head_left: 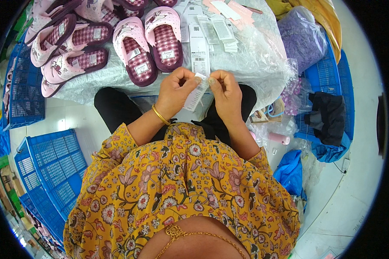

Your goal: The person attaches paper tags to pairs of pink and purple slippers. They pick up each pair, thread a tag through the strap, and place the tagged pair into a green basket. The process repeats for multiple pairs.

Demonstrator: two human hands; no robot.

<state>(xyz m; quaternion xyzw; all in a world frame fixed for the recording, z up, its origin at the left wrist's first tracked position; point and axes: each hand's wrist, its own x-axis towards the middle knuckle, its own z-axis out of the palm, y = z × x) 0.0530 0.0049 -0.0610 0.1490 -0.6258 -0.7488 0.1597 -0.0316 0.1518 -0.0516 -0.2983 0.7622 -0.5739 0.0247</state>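
At the table's near edge, my left hand pinches a white printed paper tag that hangs down between my hands. My right hand is closed too, thumb and forefinger meeting at the tag's upper end. Just beyond my fingers, a longer printed label strip lies flat on the table. To its left sits a pair of pink slippers with plaid insoles and dark maroon edges, the right slipper beside the left slipper.
More pink slippers crowd the table's left side. Loose tags and pinkish cards lie at the back. Clear plastic covers the table. Blue crates stand left; a purple bundle in plastic and dark cloth sit right.
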